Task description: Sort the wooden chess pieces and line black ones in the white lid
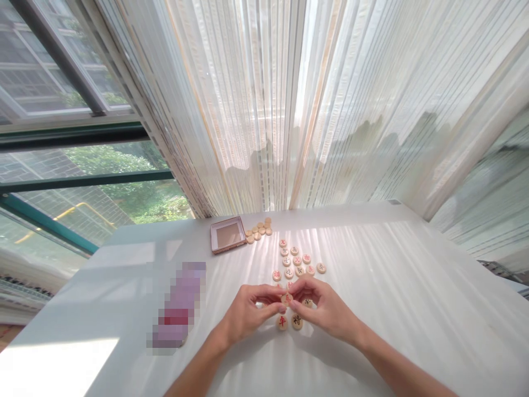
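Note:
My left hand (248, 311) and my right hand (326, 309) meet over the white table (413, 286), and both pinch one round wooden chess piece (286, 299) with a red character between their fingertips. Just below the hands lie two pieces face up, one with a red mark (282, 322) and one with a dark mark (296, 322). Another piece (307, 302) shows under my right fingers. Beyond the hands several more pieces (295, 262) are spread out face up.
A small square box (228, 235) lies open toward the table's far side, with a heap of several pieces (259, 230) face down beside it. A blurred pink and red object (177, 309) lies at the left. Sheer curtains and a window stand behind the table.

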`<action>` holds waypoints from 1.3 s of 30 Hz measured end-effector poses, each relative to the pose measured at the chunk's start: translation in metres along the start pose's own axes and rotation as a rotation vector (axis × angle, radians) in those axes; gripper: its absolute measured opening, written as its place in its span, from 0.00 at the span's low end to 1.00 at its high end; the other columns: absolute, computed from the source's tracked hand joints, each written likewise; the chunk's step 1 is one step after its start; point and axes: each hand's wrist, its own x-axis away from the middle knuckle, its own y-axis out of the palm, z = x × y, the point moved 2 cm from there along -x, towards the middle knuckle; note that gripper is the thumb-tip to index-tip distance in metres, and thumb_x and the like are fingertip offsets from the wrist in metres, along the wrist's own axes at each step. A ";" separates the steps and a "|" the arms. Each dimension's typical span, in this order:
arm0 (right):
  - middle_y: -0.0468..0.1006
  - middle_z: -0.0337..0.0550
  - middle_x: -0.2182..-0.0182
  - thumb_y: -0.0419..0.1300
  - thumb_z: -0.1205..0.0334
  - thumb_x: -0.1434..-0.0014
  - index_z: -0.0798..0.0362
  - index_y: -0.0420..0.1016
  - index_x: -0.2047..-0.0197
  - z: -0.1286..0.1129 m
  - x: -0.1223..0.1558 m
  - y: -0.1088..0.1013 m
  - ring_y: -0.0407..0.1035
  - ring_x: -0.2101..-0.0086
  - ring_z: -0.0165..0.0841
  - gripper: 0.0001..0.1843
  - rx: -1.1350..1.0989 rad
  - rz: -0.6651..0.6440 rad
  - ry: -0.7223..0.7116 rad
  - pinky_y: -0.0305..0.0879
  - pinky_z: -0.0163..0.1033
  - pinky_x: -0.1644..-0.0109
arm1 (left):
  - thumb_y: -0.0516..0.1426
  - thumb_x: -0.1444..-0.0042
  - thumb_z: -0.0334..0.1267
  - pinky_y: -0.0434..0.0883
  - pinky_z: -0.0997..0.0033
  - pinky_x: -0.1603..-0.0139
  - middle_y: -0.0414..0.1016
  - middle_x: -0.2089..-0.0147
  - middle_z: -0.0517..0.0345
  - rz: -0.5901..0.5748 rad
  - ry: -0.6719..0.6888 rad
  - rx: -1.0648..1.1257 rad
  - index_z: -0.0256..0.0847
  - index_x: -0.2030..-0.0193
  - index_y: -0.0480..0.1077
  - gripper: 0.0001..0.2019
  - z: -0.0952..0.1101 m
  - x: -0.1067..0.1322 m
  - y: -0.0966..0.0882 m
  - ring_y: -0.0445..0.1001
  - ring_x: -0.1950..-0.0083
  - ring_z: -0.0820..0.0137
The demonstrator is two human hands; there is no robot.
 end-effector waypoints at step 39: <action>0.82 0.44 0.61 0.64 0.54 0.35 0.52 0.75 0.53 -0.007 -0.001 0.005 0.79 0.60 0.37 0.12 -0.118 -0.021 0.017 0.75 0.42 0.52 | 0.65 0.41 0.45 0.78 0.67 0.56 0.83 0.59 0.47 0.004 -0.002 0.063 0.37 0.50 0.75 0.17 0.006 0.001 0.002 0.83 0.59 0.62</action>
